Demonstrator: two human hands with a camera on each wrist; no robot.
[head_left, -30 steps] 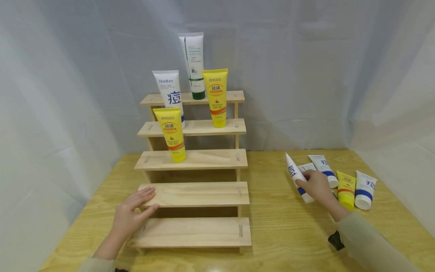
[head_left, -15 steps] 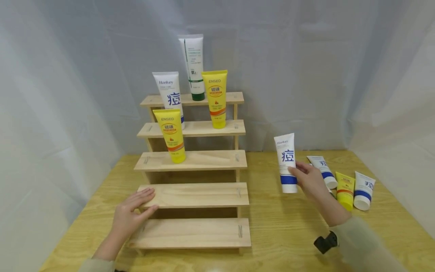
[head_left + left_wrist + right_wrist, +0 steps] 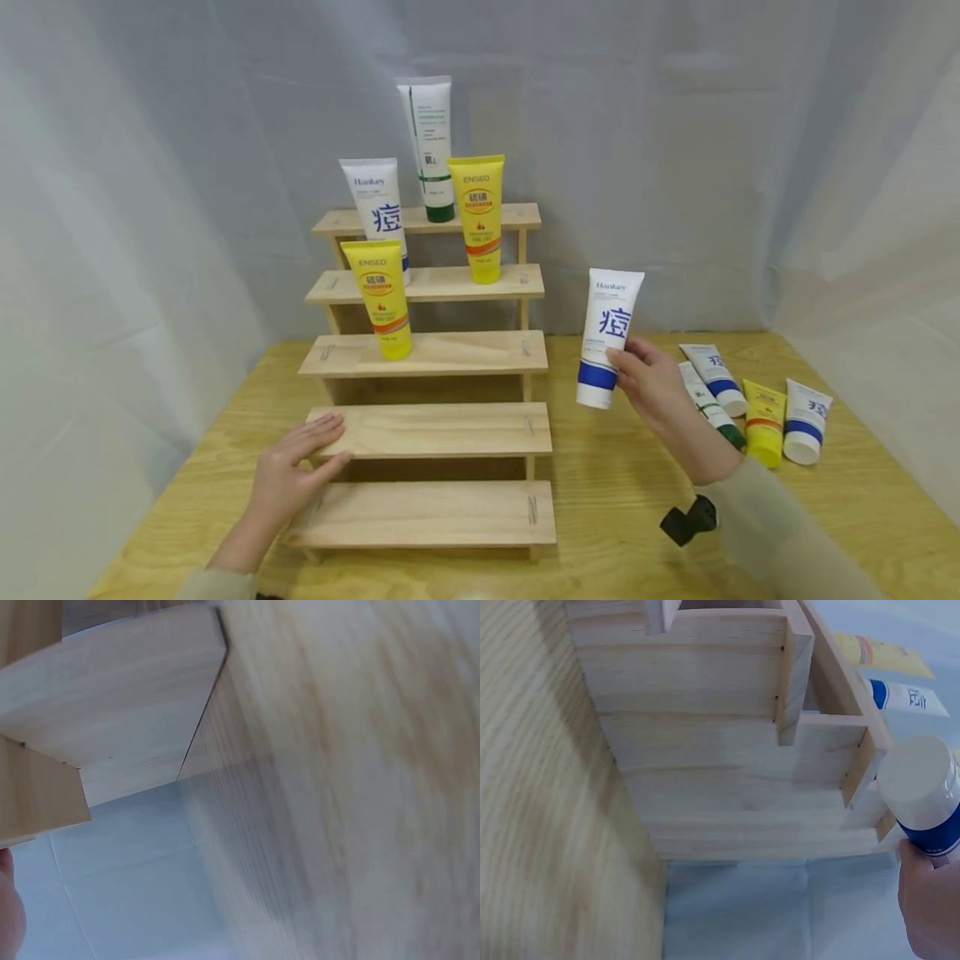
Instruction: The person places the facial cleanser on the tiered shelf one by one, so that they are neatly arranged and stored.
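Note:
A white squeeze tube (image 3: 609, 333) with a blue band is pinched between the thumb and fingers of my right hand (image 3: 656, 392), cap down and slightly tilted, above the table right of the wooden stepped rack (image 3: 431, 429). Its white cap (image 3: 922, 780) shows large in the right wrist view. My left hand (image 3: 288, 467) rests with relaxed fingers on the left end of the second step from the bottom. Standing on the upper steps are a white-and-green tube (image 3: 429, 142), a white-and-blue tube (image 3: 372, 192) and two yellow tubes (image 3: 480, 218), all on their caps.
At the right of the wooden table (image 3: 600, 517) several tubes lie flat: a white-and-green one (image 3: 708, 400), a yellow one (image 3: 764, 421) and white-and-blue ones (image 3: 806, 419). A pale curtain (image 3: 637, 167) hangs behind and at both sides.
My right hand has lifted the white-and-blue tube from the pile and carried it left toward the rack, turning its front label to the head camera. The left hand stays put.

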